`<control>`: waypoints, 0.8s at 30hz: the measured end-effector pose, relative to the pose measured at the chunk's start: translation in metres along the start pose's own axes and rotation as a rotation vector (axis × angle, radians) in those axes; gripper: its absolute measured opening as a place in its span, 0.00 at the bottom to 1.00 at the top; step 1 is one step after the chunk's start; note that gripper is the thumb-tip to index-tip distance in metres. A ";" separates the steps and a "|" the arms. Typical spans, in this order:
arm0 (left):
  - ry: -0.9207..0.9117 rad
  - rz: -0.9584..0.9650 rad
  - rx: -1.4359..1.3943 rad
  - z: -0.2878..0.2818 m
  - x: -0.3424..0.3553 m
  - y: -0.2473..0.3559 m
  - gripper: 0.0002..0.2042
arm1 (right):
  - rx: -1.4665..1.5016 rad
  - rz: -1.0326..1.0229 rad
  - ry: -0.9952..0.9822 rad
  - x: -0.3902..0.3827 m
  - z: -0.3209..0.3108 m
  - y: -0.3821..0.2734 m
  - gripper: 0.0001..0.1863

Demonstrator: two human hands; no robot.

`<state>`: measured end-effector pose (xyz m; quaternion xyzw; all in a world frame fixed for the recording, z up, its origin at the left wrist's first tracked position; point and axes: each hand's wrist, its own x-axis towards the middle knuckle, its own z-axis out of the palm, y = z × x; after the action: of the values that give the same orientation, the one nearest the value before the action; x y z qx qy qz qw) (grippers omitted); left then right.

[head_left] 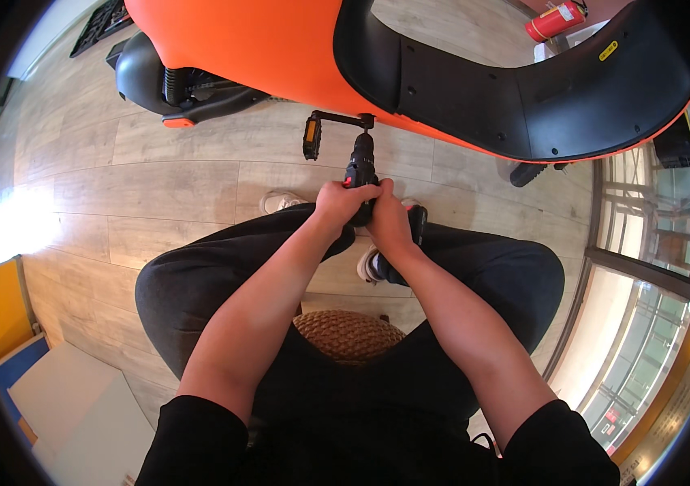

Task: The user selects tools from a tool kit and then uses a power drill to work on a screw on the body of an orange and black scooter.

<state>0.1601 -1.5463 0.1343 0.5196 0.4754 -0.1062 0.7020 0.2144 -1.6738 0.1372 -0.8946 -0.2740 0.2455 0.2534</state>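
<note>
Clasping a black power drill (364,150) in both hands, a person sits on a woven seat (346,334) behind the grip; the left hand (340,201) is wrapped around the tool's left side, the right hand (390,217) around its right, both closed on it, fingers partly hidden; ahead of the grip, the drill's nose points at the right end of a crank arm (341,119), though whether they touch is unclear; a black pedal (311,139) sits ahead and to the left; beyond spreads an orange vehicle body (252,44), its curved black panel (474,93) ahead and to the right
</note>
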 end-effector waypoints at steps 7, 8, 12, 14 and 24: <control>-0.010 0.004 -0.023 0.000 0.001 -0.001 0.20 | -0.002 0.005 -0.004 0.000 0.001 0.001 0.21; -0.009 0.004 -0.024 0.000 0.002 -0.003 0.20 | -0.002 0.004 -0.004 0.000 0.001 0.001 0.21; -0.024 -0.018 -0.018 -0.001 0.002 -0.004 0.28 | 0.010 0.012 0.003 0.000 0.000 0.000 0.21; -0.014 -0.020 -0.005 -0.001 0.002 -0.003 0.28 | 0.005 0.015 0.002 0.001 0.001 0.001 0.21; -0.021 -0.012 -0.028 -0.001 0.004 -0.003 0.27 | -0.009 0.023 -0.005 0.002 0.001 0.000 0.21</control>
<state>0.1595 -1.5461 0.1295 0.5055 0.4725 -0.1092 0.7136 0.2158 -1.6724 0.1359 -0.8982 -0.2655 0.2495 0.2459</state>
